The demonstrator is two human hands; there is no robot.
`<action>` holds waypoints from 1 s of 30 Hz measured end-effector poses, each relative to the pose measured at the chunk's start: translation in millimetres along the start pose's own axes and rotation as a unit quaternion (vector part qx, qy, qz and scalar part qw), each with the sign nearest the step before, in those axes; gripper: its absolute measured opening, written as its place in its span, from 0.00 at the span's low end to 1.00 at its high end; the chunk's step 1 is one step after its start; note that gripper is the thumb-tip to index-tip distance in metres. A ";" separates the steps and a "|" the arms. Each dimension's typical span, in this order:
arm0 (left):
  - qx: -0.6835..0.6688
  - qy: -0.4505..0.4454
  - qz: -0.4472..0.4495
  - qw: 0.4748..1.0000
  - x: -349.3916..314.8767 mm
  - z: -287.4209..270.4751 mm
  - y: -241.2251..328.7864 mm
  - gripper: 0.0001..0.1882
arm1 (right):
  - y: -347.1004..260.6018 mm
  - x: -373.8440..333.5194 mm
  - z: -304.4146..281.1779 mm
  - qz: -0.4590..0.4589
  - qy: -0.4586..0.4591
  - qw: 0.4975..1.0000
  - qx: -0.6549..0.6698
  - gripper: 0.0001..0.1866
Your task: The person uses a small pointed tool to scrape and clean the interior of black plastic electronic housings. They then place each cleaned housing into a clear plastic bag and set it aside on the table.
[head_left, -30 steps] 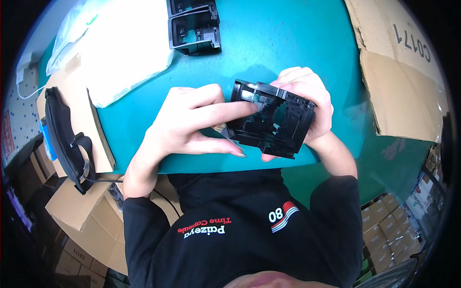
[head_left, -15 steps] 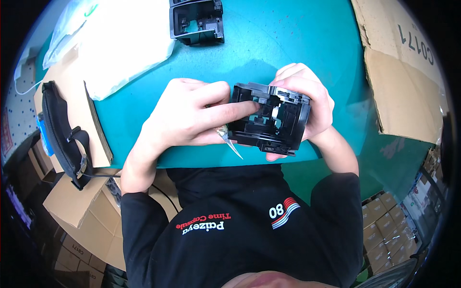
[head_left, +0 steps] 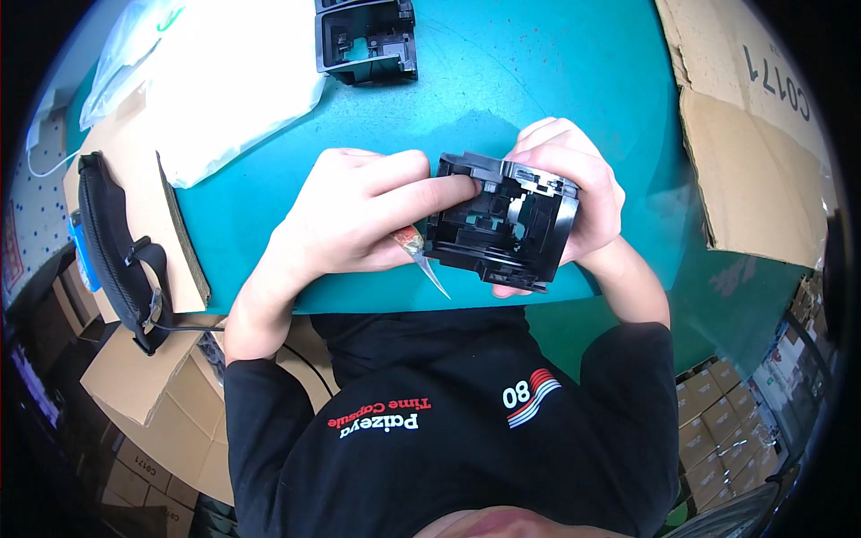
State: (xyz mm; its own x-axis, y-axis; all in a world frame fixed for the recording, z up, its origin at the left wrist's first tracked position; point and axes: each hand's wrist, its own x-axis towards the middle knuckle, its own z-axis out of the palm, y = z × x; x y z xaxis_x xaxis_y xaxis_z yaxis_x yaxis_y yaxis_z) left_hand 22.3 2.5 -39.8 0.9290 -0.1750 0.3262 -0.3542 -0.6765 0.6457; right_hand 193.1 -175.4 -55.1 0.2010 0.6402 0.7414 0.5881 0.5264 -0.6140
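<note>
A black plastic housing with an open, ribbed inside is held over the near part of the green table. My right hand grips its right side, thumb on the upper edge and fingertips underneath. From the left, my left hand reaches in, its index fingertip pressing at the housing's upper left inner edge. The same hand keeps curved-tip tweezers with a patterned body tucked in its lower fingers, the pale point sticking out toward me. What the left fingertip touches inside is partly hidden.
A second black plastic housing lies at the far side of the green table. White plastic sheeting and a black padded strap on cardboard are on the left. A large cardboard box borders the right; stacked cartons are at lower right.
My left index finger has drawn back from deeper inside the housing to its upper left edge. The tweezers have shifted slightly left; my right hand holds nearly still.
</note>
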 end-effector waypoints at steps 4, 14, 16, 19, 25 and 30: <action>0.003 -0.015 0.001 1.000 0.3 -0.8 -0.2 0.24 | -0.1 -0.3 -0.1 -0.005 -0.006 1.000 -0.013 0.46; -0.097 0.046 0.031 0.994 0.0 2.2 -0.4 0.19 | 0.9 -1.6 0.9 -0.018 0.015 0.999 -0.021 0.43; -0.102 0.063 0.017 0.993 0.0 5.3 0.1 0.18 | 0.9 -0.6 0.5 -0.020 0.013 1.000 -0.017 0.43; -0.088 0.072 0.011 0.993 0.5 6.3 -0.1 0.19 | 1.5 -0.1 -0.2 -0.020 0.010 1.000 -0.019 0.43; 0.009 0.031 0.014 0.999 3.0 3.7 3.1 0.20 | 1.6 -1.5 -1.2 -0.017 0.003 0.999 -0.031 0.42; 0.010 0.025 0.050 0.998 3.3 2.1 0.7 0.21 | 3.3 -3.0 0.7 -0.022 -0.010 0.999 -0.043 0.39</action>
State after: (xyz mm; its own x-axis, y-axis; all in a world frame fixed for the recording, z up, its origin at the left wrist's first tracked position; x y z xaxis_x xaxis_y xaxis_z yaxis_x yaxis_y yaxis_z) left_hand 25.3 0.0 -39.7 0.8824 -0.2073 0.4223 -0.4421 -0.6723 0.5938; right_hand 193.9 -175.2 -59.6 0.1579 0.6299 0.7605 0.6618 0.5041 -0.5549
